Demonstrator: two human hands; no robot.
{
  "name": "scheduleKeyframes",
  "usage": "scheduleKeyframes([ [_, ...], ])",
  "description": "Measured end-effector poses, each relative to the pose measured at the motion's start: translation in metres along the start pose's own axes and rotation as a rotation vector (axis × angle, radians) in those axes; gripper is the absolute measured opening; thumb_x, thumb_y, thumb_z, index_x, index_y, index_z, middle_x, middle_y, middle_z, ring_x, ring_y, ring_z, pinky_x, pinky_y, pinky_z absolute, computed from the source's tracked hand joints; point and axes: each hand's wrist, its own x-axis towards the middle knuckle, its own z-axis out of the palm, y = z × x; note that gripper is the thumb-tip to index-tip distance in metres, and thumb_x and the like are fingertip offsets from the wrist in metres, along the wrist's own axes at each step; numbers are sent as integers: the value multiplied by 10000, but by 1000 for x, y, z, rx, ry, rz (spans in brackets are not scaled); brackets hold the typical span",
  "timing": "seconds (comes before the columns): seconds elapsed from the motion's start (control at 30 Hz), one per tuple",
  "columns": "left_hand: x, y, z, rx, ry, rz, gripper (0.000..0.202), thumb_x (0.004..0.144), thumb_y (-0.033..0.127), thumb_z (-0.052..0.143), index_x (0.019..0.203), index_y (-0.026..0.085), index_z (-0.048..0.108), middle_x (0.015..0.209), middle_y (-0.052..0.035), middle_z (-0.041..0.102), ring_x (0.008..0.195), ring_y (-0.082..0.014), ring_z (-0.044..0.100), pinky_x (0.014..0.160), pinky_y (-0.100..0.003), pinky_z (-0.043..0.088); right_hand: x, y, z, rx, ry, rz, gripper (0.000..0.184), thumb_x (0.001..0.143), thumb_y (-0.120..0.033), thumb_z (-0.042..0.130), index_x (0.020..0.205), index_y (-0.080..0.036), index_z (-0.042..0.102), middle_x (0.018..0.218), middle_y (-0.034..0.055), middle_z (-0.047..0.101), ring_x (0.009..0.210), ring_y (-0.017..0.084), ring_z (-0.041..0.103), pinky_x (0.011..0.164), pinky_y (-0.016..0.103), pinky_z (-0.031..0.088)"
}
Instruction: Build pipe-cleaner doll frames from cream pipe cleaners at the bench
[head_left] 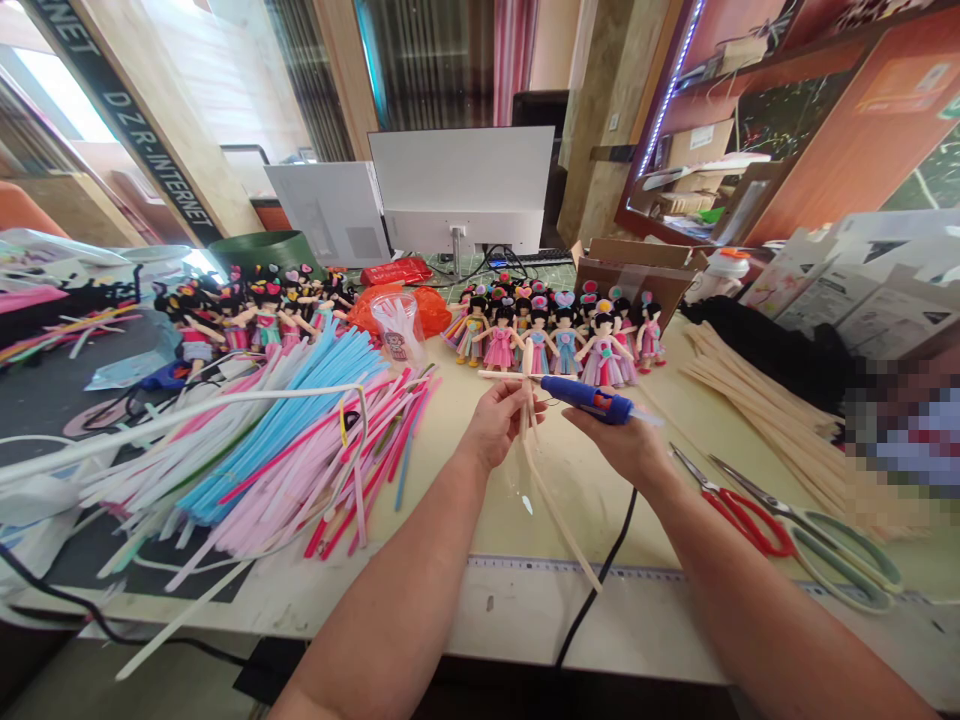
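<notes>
Between its pinched fingers my left hand (501, 415) holds a cross-shaped frame of beige pipe cleaners (528, 360), with long ends hanging down toward the table edge. My right hand (626, 440) is wrapped around a blue hot glue gun (589, 398). The gun points left, its nozzle at or very near the middle of the frame; whether they touch I cannot tell. A black cord (604, 570) runs down over the table edge below the right hand. Just behind the hands stand several finished pipe-cleaner dolls (538, 335) in coloured dresses.
Bundles of coloured pipe cleaners (281, 430) cover the left side, crossed by a white lamp arm (225, 405). More dolls (262, 310) stand behind them. Red-handled scissors (750, 515), green-handled scissors (847, 560) and beige pipe cleaners (757, 400) lie right. A monitor (461, 180) and cardboard box (634, 280) stand behind.
</notes>
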Motion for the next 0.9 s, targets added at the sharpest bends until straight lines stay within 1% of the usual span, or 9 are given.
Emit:
scheduleKeyframes([
  [0.13,-1,1,1,-10,1,-8,122,751,187,703,785,153,592,685,0,623,670,-134,663,694,-285,541,1,1,0,-17,6,-12,254,625,-458,697,644,-211,638,537,-13,564,482,143,454,479,294,408],
  [0.3,0,1,0,-10,2,-16,179,733,231,740,792,151,590,690,-1,617,671,-136,663,698,-291,541,1,1,0,-22,12,-36,252,632,-462,696,644,-216,645,554,-4,592,508,162,499,498,303,431],
  [0.53,2,0,-3,32,5,-25,208,732,291,741,803,153,603,691,-1,611,650,-128,643,608,-257,524,1,5,1,-18,4,-3,274,632,-471,700,673,-202,665,538,-15,568,484,138,448,477,287,395],
  [0.73,4,-1,-5,59,-1,-7,249,718,338,751,795,144,615,665,-11,617,613,-106,594,561,-216,453,1,4,1,-30,7,-8,281,629,-475,700,674,-199,668,542,-12,572,492,143,456,480,288,393],
  [0.9,5,-1,-5,59,51,-28,235,689,322,763,777,151,627,677,2,611,597,-90,564,538,-197,400,1,3,-1,-35,12,-17,276,625,-478,697,643,-207,647,540,-10,569,494,146,454,484,291,391],
])
